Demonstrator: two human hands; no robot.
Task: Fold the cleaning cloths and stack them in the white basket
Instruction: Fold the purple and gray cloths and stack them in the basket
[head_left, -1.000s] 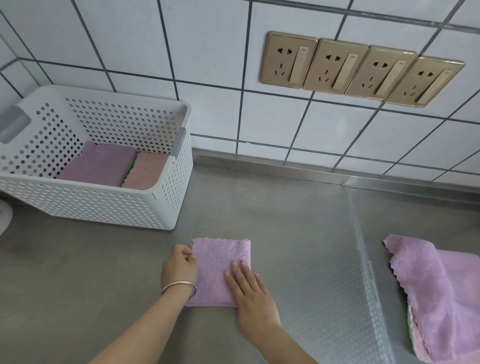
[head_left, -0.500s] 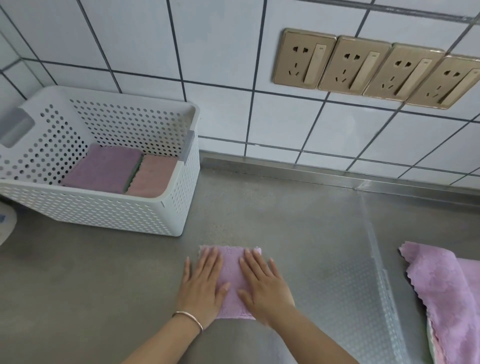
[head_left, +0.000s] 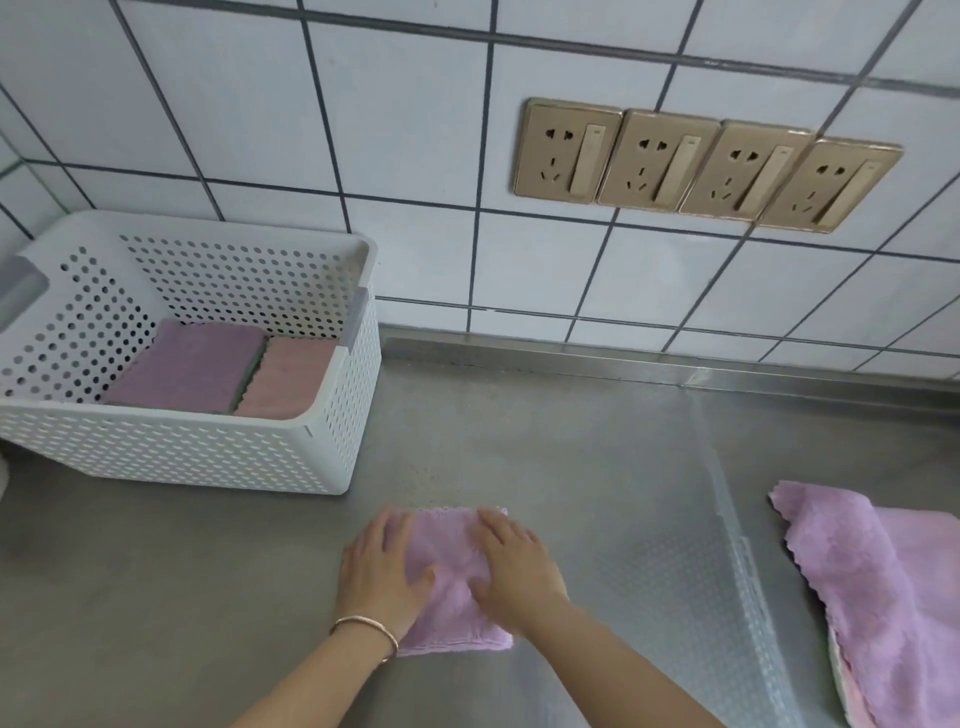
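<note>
Folded purple cloth (head_left: 451, 582) lies flat on the steel counter (head_left: 156, 571), in front of the white basket (head_left: 218, 457) and a bit to its right, clear of it. Roughly rectangular, long axis running from the person toward the tiled wall (head_left: 415, 130). The scalloped edge is at the far end, the smooth folded edge at the near end.

Both hands are on top of it, palms down. Left hand (head_left: 382, 569) covers the cloth's left edge, fingers straight and together, pointing at the wall, thumb out across the fabric. Right hand (head_left: 514, 566) sits on the right part, fingers extended and pressing flat, thumb angled inward toward the left thumb. Neither hand pinches anything. A thin bracelet (head_left: 366, 626) is on the left wrist.

In the basket there are two folded cloths side by side on the floor, touching: purple one (head_left: 187, 366) on the left, pink one (head_left: 288, 376) on the right. Their long axes also run front to back. A greenish edge shows between them.

At the far right of the counter is a loose purple cloth pile (head_left: 878, 592), crumpled, not folded, running out of frame. It's well apart from the hands. It sits past a clear textured mat (head_left: 675, 571).

Four gold wall sockets (head_left: 706, 171) sit in a row above the counter.
</note>
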